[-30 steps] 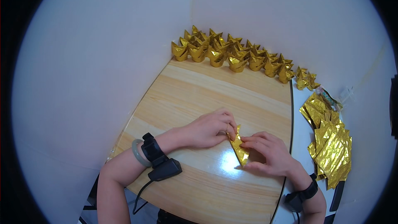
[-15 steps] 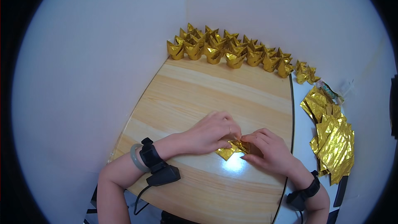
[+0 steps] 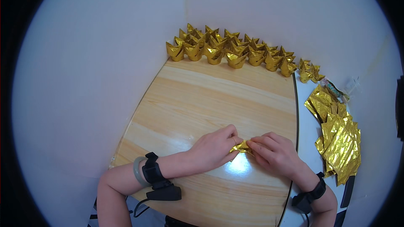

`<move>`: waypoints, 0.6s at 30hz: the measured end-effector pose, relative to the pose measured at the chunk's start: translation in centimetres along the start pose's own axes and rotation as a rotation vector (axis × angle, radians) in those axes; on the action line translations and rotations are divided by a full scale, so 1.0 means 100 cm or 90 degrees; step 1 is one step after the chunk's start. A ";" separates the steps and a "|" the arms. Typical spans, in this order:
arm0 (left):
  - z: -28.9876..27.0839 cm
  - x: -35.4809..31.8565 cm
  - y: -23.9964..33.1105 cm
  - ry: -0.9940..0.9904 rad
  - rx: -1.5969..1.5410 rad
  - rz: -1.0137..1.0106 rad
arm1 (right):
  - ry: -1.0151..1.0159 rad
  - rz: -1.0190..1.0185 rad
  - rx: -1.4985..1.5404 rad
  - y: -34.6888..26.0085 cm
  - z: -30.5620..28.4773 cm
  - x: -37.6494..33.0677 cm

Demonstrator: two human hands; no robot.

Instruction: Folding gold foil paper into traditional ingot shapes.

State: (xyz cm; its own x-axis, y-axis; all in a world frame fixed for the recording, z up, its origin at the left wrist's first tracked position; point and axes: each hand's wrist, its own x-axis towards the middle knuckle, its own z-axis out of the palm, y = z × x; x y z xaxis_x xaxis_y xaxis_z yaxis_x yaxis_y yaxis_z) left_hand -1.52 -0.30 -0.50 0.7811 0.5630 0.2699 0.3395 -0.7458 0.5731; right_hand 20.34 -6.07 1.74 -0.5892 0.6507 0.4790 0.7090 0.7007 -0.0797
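A small piece of folded gold foil paper (image 3: 241, 146) is pinched between my two hands, just above the near middle of the wooden table. My left hand (image 3: 217, 146) is closed on its left end, the thumb below and curled fingers on top. At the right end my right hand (image 3: 275, 150) grips it between thumb and fingertips. Much of the paper is covered by my fingers, so its exact folds cannot be made out. Several finished gold paper ingots (image 3: 235, 59), boat-shaped with pointed tips, stand in rows along the far edge.
On a white surface to the right lies a fanned stack of gold foil sheets (image 3: 341, 145). Behind it are a small crinkled wrapper (image 3: 333, 89) and a few smaller gold ingots (image 3: 309, 71). Pale walls enclose the wooden tabletop (image 3: 202, 105) at left and back.
My left hand has moved slightly down and its fingers have curled in more tightly. The foil paper now shows as a narrower strip between both hands.
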 end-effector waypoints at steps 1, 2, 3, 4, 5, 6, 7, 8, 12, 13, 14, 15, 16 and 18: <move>-0.001 0.000 0.000 0.001 -0.001 -0.002 | 0.023 -0.025 -0.015 0.000 0.000 0.001; -0.002 0.000 -0.001 0.004 0.016 0.014 | 0.022 -0.026 -0.014 0.001 0.001 0.000; -0.002 0.000 -0.002 0.006 0.032 0.030 | 0.007 -0.050 -0.043 0.001 0.001 -0.002; -0.002 0.000 -0.002 0.008 0.032 0.029 | -0.007 -0.074 -0.074 0.001 0.000 -0.002; -0.001 0.000 -0.002 0.012 0.041 0.040 | -0.008 -0.075 -0.074 0.000 0.000 -0.002; -0.001 0.000 -0.002 0.017 0.051 0.050 | -0.012 -0.081 -0.079 0.000 0.000 -0.002; 0.000 0.000 -0.002 0.018 0.050 0.050 | -0.017 -0.087 -0.085 -0.001 0.000 -0.002; 0.000 0.001 -0.003 0.022 0.052 0.053 | -0.019 -0.087 -0.086 -0.001 -0.001 -0.003; 0.000 0.002 -0.005 0.017 0.011 0.019 | -0.045 -0.078 -0.106 -0.006 0.000 -0.003; 0.001 0.002 -0.007 0.019 0.011 0.018 | -0.039 -0.073 -0.106 -0.007 0.000 -0.002; 0.003 0.001 -0.011 0.035 -0.014 0.021 | -0.039 -0.074 -0.106 -0.007 0.000 -0.002; 0.004 0.001 -0.012 0.051 -0.040 0.023 | -0.033 -0.082 -0.109 -0.006 0.000 -0.001; 0.003 0.002 -0.012 0.051 -0.041 0.025 | -0.028 -0.088 -0.114 -0.006 0.000 -0.001; 0.001 0.003 -0.009 0.038 -0.053 0.029 | -0.052 -0.095 -0.120 -0.004 -0.004 -0.003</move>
State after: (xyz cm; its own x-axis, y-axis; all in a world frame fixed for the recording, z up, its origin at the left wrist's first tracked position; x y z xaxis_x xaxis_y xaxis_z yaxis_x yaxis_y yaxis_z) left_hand -1.53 0.52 -1.06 0.7615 0.5509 0.3416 0.2573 -0.7406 0.6207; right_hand 20.35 -6.68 1.94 -0.7173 0.5707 0.3997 0.6666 0.7290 0.1555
